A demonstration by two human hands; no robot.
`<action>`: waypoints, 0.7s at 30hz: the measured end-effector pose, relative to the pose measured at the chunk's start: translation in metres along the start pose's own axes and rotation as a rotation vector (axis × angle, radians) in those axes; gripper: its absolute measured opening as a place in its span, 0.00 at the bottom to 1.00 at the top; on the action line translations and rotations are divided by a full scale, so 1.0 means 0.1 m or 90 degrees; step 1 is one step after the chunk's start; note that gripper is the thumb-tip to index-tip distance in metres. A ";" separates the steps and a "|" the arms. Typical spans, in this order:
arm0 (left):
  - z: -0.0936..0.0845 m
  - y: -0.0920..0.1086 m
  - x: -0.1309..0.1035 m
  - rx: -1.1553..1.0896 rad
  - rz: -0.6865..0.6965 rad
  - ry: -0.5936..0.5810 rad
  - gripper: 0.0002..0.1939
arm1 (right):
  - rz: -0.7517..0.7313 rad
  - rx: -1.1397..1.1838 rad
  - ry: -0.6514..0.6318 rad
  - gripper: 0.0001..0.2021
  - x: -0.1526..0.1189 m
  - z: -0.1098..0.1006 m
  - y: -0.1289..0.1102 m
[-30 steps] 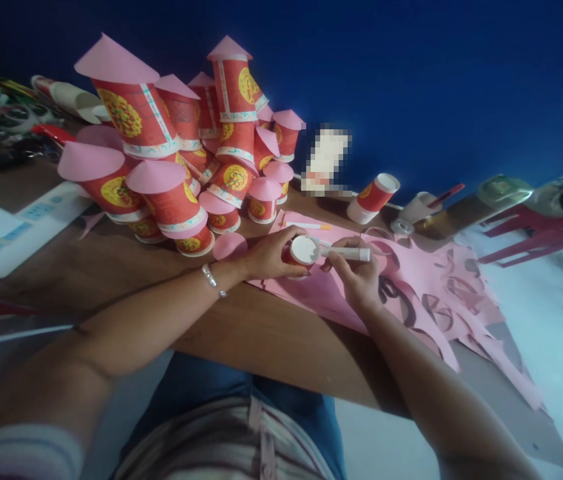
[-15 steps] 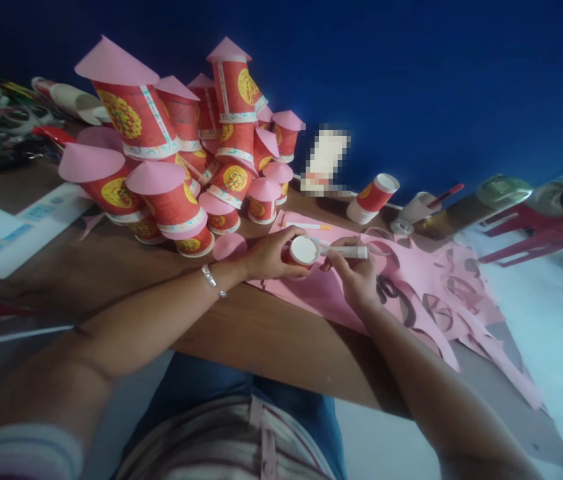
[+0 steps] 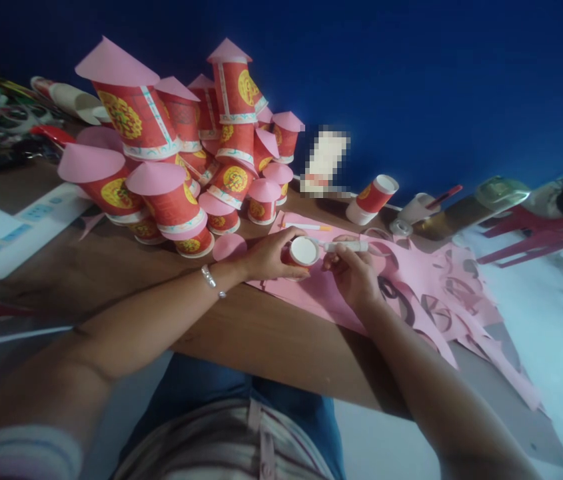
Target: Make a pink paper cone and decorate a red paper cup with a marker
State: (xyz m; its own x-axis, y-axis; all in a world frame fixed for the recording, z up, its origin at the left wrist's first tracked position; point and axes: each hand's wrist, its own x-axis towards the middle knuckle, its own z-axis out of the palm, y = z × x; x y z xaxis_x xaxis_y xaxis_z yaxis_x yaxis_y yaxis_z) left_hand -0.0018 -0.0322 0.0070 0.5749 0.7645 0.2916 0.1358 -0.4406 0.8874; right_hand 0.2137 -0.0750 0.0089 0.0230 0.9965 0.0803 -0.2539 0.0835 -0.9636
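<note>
My left hand (image 3: 277,255) is wrapped round a red paper cup (image 3: 305,251), whose white round end faces up toward me. Between the fingers of my right hand (image 3: 355,270) is a slim white tube (image 3: 351,247), its tip pointing left at the cup's rim; whether it touches the rim I cannot tell. Both hands are above pink paper (image 3: 321,297) on the table. Just left of the held cup lies a pink paper cone (image 3: 230,247). Farther left, red cups with pink cone tops (image 3: 168,200) are stacked in a tall pile.
A white power strip (image 3: 26,227) lies at the left. Behind my hands stand stacked red and white cups (image 3: 374,199), a white cup with a red pen (image 3: 418,208) and a tape roll (image 3: 401,228). Cut pink scraps (image 3: 441,293) spread to the right. A blue wall (image 3: 411,80) rises behind.
My right hand has shifted its fingers along the white tube, which is slightly higher and more covered now. My left hand and the cup have hardly moved.
</note>
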 end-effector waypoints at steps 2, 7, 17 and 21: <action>0.00 0.00 0.00 -0.001 0.007 0.003 0.33 | 0.013 0.001 -0.005 0.17 0.01 -0.01 0.02; 0.01 0.00 0.00 0.016 0.008 0.011 0.34 | 0.012 0.021 0.021 0.19 0.02 -0.01 0.09; 0.02 0.03 -0.01 0.069 -0.001 0.025 0.34 | 0.047 0.090 0.036 0.17 0.00 0.06 0.07; 0.02 0.04 -0.01 0.073 0.005 0.022 0.33 | 0.058 0.106 0.036 0.17 0.00 0.07 0.07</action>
State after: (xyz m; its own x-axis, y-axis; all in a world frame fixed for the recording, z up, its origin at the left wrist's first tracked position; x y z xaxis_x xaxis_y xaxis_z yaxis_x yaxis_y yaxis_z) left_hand -0.0006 -0.0357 0.0094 0.5482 0.7761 0.3116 0.2243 -0.4954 0.8392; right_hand 0.2054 -0.0743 0.0041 0.0452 0.9987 -0.0240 -0.4134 -0.0032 -0.9106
